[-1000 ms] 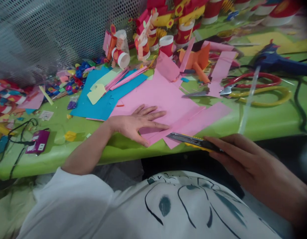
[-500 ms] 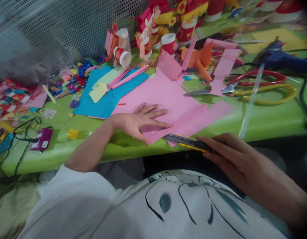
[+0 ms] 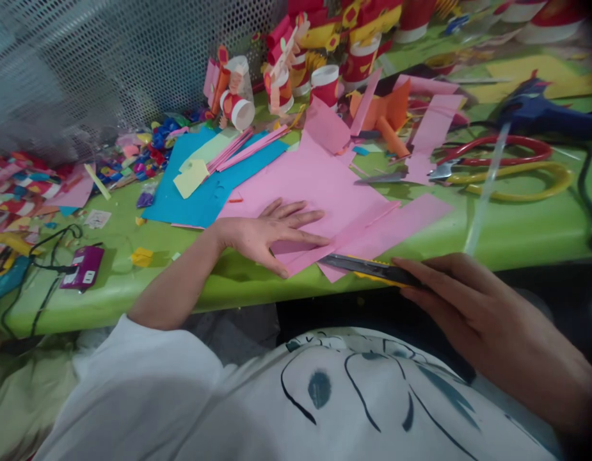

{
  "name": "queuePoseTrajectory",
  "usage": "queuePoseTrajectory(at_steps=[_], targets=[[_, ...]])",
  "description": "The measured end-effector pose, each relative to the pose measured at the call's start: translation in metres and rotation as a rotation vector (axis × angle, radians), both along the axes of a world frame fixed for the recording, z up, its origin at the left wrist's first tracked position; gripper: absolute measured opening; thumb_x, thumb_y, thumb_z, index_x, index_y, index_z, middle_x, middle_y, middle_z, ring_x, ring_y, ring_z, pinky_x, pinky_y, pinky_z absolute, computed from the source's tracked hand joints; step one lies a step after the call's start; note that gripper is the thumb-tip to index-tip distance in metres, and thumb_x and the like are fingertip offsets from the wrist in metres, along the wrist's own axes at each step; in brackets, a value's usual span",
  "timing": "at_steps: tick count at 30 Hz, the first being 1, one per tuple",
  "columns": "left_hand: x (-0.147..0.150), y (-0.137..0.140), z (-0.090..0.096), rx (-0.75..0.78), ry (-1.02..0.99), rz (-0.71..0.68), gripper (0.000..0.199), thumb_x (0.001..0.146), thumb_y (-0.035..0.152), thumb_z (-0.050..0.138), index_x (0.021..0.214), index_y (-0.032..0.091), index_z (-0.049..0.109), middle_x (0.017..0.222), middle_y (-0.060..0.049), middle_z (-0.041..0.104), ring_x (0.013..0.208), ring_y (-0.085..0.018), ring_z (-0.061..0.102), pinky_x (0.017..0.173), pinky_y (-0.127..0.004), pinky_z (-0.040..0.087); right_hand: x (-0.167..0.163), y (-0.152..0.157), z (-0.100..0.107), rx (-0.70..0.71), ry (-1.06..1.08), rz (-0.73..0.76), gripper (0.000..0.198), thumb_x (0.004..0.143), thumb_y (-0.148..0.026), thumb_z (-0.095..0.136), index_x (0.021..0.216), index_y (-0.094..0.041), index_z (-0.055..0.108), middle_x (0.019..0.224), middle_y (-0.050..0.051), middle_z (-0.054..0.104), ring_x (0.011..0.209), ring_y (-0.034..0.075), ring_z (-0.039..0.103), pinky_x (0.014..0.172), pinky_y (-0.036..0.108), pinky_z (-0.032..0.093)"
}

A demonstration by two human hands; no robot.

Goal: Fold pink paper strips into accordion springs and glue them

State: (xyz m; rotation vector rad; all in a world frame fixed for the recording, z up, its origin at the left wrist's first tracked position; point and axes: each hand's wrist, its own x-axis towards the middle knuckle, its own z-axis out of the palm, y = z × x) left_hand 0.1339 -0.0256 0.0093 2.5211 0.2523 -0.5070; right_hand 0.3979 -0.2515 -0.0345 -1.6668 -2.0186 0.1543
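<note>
My left hand (image 3: 276, 234) lies with fingers spread on the pink paper (image 3: 319, 186), pressing it to the table. Along the near edge the sheet is folded. A yellow and black utility knife (image 3: 372, 269) is in the grip of my right hand (image 3: 463, 301). Its blade end sits at the near edge of the fold, just right of my left fingertips; the tip is partly hidden by the paper. A separate-looking flap of pink paper (image 3: 415, 211) extends to the right of the fold. Blue paper (image 3: 175, 198) lies under the sheet's left side.
Scissors with red and yellow handles (image 3: 521, 182) and a blue glue gun (image 3: 564, 118) with a clear glue stick lie at right. Red and white paper cups (image 3: 324, 83) stand at the back. A purple badge (image 3: 82, 267) with a cord lies at left, beneath a perforated panel (image 3: 132, 57).
My right hand has drawn the utility knife slightly to the right along the fold. The left hand has stayed in place on the paper.
</note>
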Motion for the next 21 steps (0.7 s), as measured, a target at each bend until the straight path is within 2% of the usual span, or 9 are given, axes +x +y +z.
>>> queuePoseTrajectory(at_steps=[3,12,21], targets=[[-0.001,0.001,-0.001,-0.011,-0.005,0.003,0.091,0.077,0.072,0.068,0.157,0.043,0.035,0.174,0.004,0.001,0.157,-0.040,-0.012,0.121,-0.061,-0.014,-0.005,0.000,-0.001,-0.005,0.016,-0.014,0.043,0.104,-0.041,0.046,0.132,-0.014,0.064,0.109,0.011,0.061,0.085,0.020,0.067,0.070,0.032,0.057],[-0.001,0.001,-0.002,-0.025,-0.037,0.022,0.090,0.075,0.068,0.074,0.155,0.042,0.040,0.173,0.003,0.007,0.157,-0.043,-0.007,0.121,-0.064,-0.011,-0.016,0.001,-0.003,-0.031,0.088,0.080,0.042,0.104,-0.038,0.048,0.138,-0.018,0.059,0.107,0.010,0.059,0.086,0.020,0.067,0.072,0.031,0.057],[0.000,0.003,-0.002,0.009,0.007,-0.016,0.091,0.078,0.071,0.068,0.158,0.042,0.033,0.173,0.004,-0.002,0.157,-0.039,-0.013,0.120,-0.061,-0.014,-0.020,0.003,-0.001,-0.048,0.100,0.094,0.040,0.103,-0.037,0.049,0.138,-0.019,0.059,0.109,0.010,0.060,0.089,0.020,0.067,0.075,0.031,0.057]])
